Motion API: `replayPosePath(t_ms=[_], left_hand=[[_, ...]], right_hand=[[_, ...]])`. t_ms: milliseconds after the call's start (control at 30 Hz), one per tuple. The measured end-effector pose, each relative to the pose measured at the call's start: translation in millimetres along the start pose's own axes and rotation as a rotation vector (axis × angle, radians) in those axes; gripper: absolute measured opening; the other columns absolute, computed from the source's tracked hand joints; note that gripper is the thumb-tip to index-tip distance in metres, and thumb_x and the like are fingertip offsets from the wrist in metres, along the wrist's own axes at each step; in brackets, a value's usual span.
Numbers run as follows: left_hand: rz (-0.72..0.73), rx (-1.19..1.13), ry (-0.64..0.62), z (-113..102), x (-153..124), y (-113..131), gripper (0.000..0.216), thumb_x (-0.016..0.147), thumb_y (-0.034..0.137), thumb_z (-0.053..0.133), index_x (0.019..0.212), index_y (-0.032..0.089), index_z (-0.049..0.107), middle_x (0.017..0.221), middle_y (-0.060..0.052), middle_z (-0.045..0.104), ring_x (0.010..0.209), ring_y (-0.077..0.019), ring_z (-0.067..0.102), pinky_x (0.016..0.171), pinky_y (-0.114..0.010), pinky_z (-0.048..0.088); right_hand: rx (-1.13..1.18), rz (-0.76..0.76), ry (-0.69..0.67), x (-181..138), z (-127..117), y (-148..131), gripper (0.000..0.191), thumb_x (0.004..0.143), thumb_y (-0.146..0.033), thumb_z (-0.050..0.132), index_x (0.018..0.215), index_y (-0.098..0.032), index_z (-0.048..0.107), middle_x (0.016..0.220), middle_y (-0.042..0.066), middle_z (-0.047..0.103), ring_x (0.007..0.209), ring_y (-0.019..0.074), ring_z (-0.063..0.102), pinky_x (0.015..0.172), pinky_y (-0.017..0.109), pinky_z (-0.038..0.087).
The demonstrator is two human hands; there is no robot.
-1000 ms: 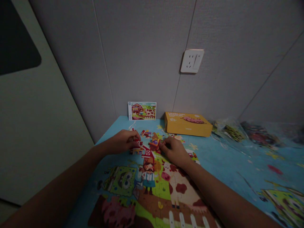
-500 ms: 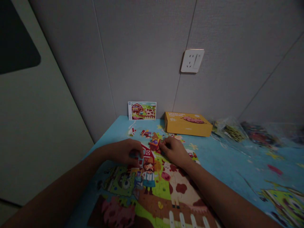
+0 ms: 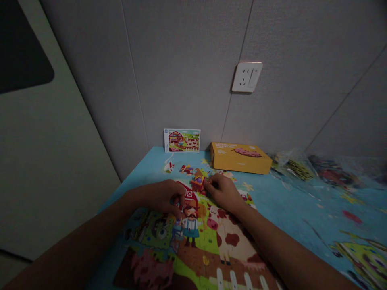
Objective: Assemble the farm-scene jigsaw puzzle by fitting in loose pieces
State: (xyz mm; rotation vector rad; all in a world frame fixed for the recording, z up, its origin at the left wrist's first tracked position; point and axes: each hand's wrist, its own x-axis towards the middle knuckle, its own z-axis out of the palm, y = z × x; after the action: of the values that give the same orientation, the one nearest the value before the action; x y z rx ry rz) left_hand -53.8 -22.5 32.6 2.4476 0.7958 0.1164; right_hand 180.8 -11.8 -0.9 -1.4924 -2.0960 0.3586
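A partly joined farm jigsaw (image 3: 208, 245) with a farmer, a cow and a red barn lies on the blue printed tabletop (image 3: 290, 205). My left hand (image 3: 163, 196) rests curled on the puzzle's left edge beside the barn, fingertips pressing a piece just above the farmer. My right hand (image 3: 222, 191) is closed in a pinch on a red and orange puzzle piece (image 3: 198, 181) at the puzzle's far edge. A few loose pieces (image 3: 186, 169) lie just beyond both hands.
A picture card (image 3: 182, 140) of the finished puzzle leans on the grey wall. A yellow box (image 3: 240, 157) lies to its right. Clear bags of pieces (image 3: 314, 169) lie farther right. A wall socket (image 3: 246, 76) is above.
My left hand has drawn back toward me, from the loose pieces at the far edge down to the puzzle's left side by the farmer. My right hand has hardly moved.
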Motion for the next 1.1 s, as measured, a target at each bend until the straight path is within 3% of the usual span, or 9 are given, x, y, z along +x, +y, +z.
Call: replayPosePath(t_ms=[133, 367, 667, 1100], left_hand=[[-0.021, -0.014, -0.026, -2.0, -2.3, -0.2, 0.03, 0.073, 0.046, 0.07, 0.082, 0.018, 0.063, 0.077, 0.002, 0.059, 0.071, -0.0112, 0.052, 0.062, -0.021, 0.036], [-0.142, 0.081, -0.079, -6.2, -8.7, 8.0, 0.056, 0.054, 0.048, 0.081, 0.095, 0.021, 0.055, 0.1, 0.0, 0.057, 0.084, -0.017, 0.053, 0.068, -0.024, 0.039], [-0.119, 0.113, -0.086, -4.0, -8.7, 9.7, 0.05, 0.061, 0.045, 0.075, 0.097, 0.02, 0.052, 0.101, -0.003, 0.057, 0.084, -0.0185, 0.054, 0.068, -0.026, 0.041], [-0.197, 0.181, -0.078, -4.1, -8.5, 17.2, 0.047, 0.061, 0.043, 0.073, 0.095, 0.019, 0.051, 0.097, -0.003, 0.057, 0.078, -0.0179, 0.053, 0.066, -0.027, 0.042]], right_hand=[[-0.001, 0.002, -0.005, 0.4, -0.3, -1.1, 0.027, 0.084, -0.032, 0.049, 0.063, -0.017, 0.06, 0.067, 0.004, 0.061, 0.065, 0.0156, 0.053, 0.061, 0.025, 0.032], [0.003, -0.01, 0.017, 0.5, 0.6, 0.4, 0.026, 0.083, -0.031, 0.051, 0.066, -0.017, 0.062, 0.069, 0.004, 0.063, 0.066, 0.0153, 0.055, 0.062, 0.025, 0.033], [-0.001, -0.01, 0.02, 0.6, 1.3, 0.9, 0.027, 0.084, -0.033, 0.05, 0.065, -0.017, 0.06, 0.067, 0.004, 0.062, 0.065, 0.0153, 0.054, 0.06, 0.025, 0.033], [-0.015, -0.016, 0.017, 0.5, 0.4, 0.6, 0.026, 0.084, -0.032, 0.05, 0.064, -0.017, 0.059, 0.066, 0.004, 0.061, 0.064, 0.0149, 0.052, 0.059, 0.025, 0.031]])
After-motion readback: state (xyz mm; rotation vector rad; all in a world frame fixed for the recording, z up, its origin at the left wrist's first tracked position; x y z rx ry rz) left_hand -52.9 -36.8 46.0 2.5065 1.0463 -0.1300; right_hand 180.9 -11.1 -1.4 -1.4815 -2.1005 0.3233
